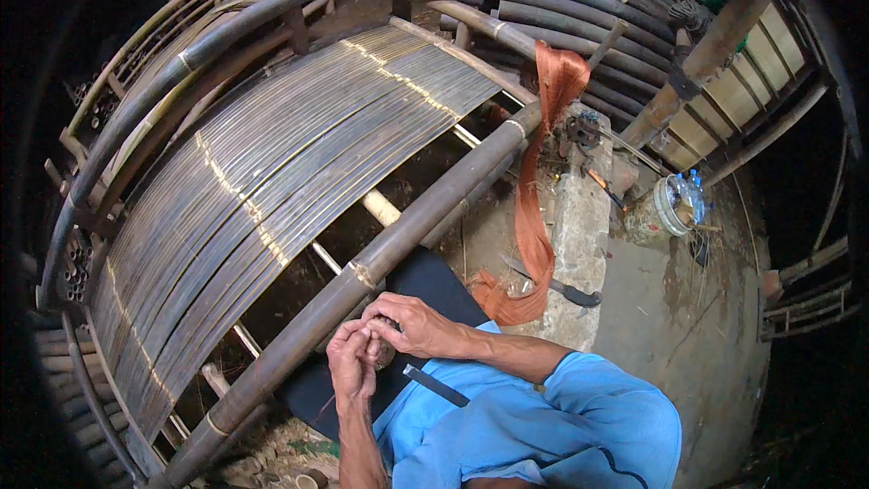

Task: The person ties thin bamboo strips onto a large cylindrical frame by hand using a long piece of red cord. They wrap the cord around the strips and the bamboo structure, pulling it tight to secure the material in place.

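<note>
My left hand (351,353) and my right hand (412,326) meet in front of my lap, fingertips pinched together. A small brownish, rounded thing (386,355) shows partly between them; the fingers hide most of it and I cannot tell its kind. Just beyond the hands runs a thick dark bamboo pole (434,213), the near rail of a bamboo frame. Inside that frame lies a panel of thin bamboo slats (299,154), crossed by rows of pale lashing (240,195). A dark flat strip (436,385) lies against my blue shirt, close to my right forearm.
An orange-brown cloth strip (532,208) hangs over the pole's far end onto a concrete ledge (579,226). A black-handled knife (575,295) lies on the ledge. To the right stands a bucket (650,217) with plastic bottles. Dark bamboo poles (579,14) are stacked behind.
</note>
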The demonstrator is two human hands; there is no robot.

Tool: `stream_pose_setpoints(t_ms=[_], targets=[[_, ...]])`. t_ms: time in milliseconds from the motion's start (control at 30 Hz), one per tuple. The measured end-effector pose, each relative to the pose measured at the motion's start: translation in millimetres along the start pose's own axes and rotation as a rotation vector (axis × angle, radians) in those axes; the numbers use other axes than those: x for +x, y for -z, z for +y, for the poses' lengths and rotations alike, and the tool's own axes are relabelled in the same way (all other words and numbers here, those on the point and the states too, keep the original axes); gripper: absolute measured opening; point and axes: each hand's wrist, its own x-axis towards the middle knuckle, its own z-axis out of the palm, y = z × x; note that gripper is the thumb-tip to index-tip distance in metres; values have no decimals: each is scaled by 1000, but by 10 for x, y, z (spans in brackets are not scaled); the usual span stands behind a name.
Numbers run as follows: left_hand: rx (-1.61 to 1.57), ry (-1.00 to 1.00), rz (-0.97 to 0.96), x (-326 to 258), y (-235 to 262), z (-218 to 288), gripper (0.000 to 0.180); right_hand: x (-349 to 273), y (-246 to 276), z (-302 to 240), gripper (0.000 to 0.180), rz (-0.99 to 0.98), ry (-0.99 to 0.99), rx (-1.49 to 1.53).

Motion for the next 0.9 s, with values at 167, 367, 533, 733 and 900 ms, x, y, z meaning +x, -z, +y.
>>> stream_pose_setpoints(t_ms=[167, 367, 533, 733, 900], targets=[[329, -112, 93, 28, 93, 2, 8, 3, -30, 93, 11, 32, 105, -45], [409, -79, 194, -43, -21, 20, 10, -21, 51, 92, 13, -19, 68, 3], [338, -20, 190, -97, 95, 69, 14, 16, 137, -148, 19, -91, 1, 110], [524, -17, 156, -121, 152, 195, 18, 156, 197, 35, 8, -114, 165, -58], [954, -257, 176, -77, 61, 519, 22, 405, 226, 107, 12, -176, -15, -17]])
